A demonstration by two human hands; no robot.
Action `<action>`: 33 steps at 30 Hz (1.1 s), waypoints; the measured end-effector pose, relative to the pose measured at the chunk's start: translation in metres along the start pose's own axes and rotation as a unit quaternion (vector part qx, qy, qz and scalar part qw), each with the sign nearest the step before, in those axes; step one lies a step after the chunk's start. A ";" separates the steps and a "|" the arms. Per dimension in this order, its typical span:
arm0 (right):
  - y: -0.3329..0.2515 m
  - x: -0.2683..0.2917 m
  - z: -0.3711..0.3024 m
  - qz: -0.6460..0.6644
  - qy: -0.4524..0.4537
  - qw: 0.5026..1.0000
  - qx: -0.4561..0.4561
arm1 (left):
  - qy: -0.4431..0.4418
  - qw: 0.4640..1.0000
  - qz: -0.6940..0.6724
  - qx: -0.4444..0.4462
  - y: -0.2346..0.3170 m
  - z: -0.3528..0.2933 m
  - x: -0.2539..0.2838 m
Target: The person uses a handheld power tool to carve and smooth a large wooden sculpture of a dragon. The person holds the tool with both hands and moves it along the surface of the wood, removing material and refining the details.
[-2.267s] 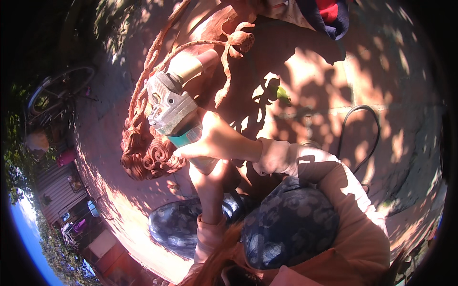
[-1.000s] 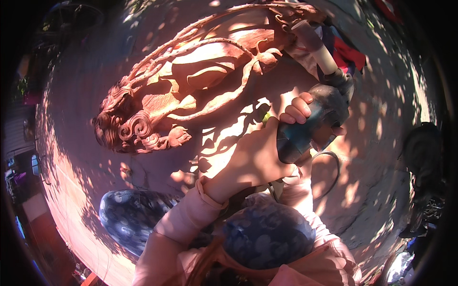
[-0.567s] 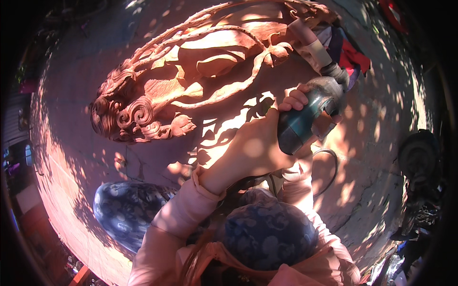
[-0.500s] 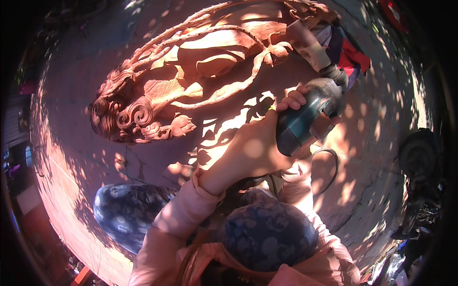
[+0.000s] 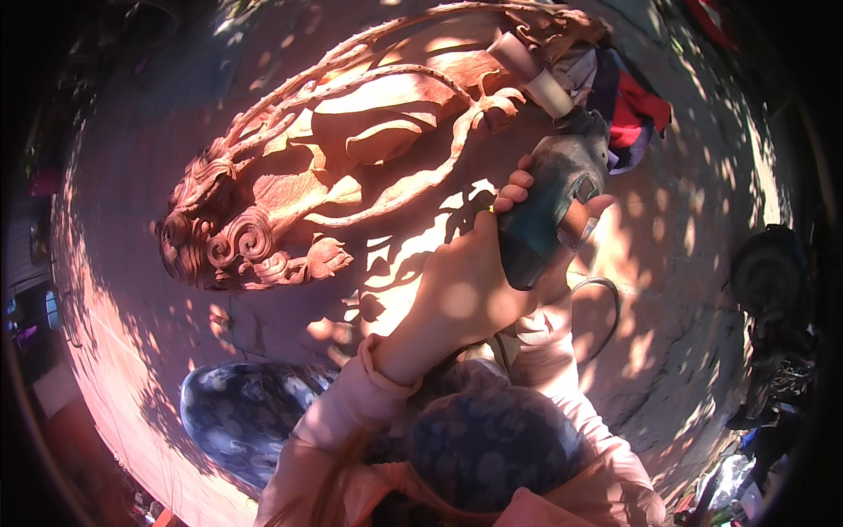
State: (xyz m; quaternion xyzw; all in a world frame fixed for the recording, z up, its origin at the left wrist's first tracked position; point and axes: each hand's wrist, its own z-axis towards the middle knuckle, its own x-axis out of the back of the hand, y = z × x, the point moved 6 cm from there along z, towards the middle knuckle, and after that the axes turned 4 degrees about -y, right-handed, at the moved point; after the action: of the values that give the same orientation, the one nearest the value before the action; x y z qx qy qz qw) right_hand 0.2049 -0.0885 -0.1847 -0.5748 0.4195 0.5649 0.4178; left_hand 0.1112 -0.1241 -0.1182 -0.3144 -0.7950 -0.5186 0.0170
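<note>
Both of my hands grip a teal and grey handheld power tool (image 5: 536, 215) with a pale cylindrical drum (image 5: 546, 92) at its far end. My left hand (image 5: 470, 272) wraps it from the left, fingertips curled over its top. My right hand (image 5: 555, 279) holds it from the right and below, largely hidden by the body. Ahead lies a long reddish-brown wood carving (image 5: 386, 132) with scrolls, flowers and thin curved stems. The drum overlaps the carving's far right end; whether it touches the wood I cannot tell.
Red, purple and pale cloth (image 5: 634, 114) lies beside the carving's far right end. A dark cord (image 5: 616, 316) loops on the paved floor (image 5: 676, 290) right of my arms. My knees in blue patterned trousers (image 5: 250, 413) are close below. Dark clutter (image 5: 773, 290) lines the right edge.
The tool and both hands have shifted a little left and farther away, with the drum farther over the carving. My grip stays the same. The whole view has tilted slightly.
</note>
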 end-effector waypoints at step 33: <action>-0.023 -0.001 0.044 -0.155 0.162 0.974 -0.045 | -0.118 0.987 -0.098 0.050 0.011 0.038 0.037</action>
State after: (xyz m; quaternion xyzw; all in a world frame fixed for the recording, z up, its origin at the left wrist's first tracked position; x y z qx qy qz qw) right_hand 0.2132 -0.0395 -0.1846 -0.7348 0.3613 0.4112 0.4004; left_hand 0.0986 -0.0719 -0.1135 -0.2929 -0.8434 -0.4362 -0.1122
